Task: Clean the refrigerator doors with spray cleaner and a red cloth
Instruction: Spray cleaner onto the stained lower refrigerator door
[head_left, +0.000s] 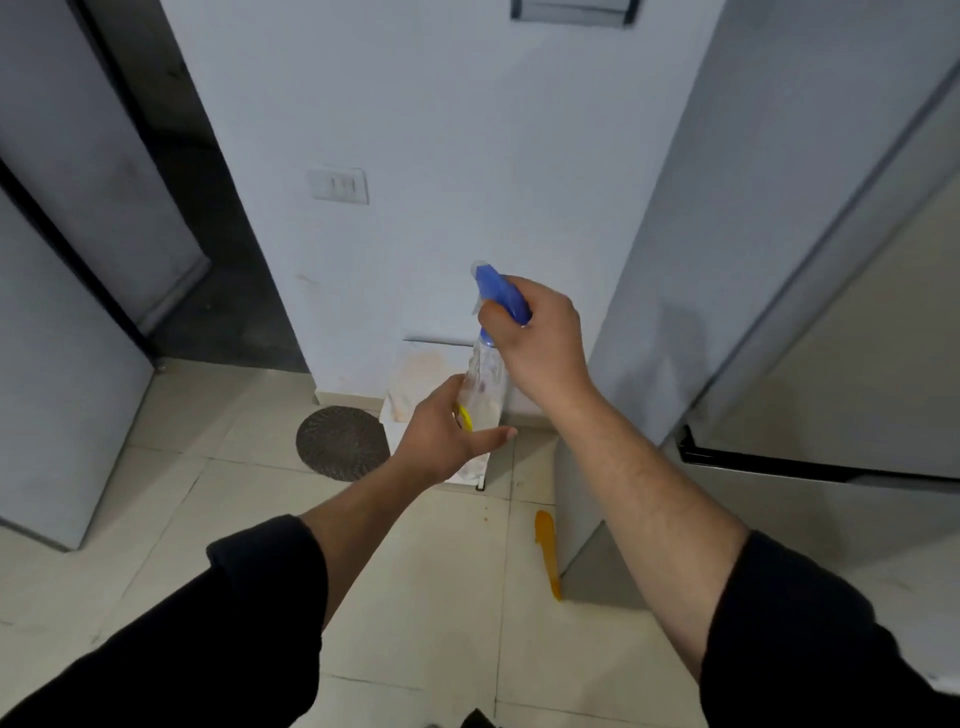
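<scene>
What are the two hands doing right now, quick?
Left hand: open, cupping the bottom of the clear spray bottle.
Right hand: closed on the bottle's blue trigger head.

Floor (405, 597): pale tiles with thin joints.
Mat (342, 442): dark, round, flat on the tiles at the wall's foot.
White bin (415, 395): stands just right of the mat, touching it.
Orange streak (548, 553): right of the mat and nearer the camera, against the fridge (779, 260) base.
</scene>
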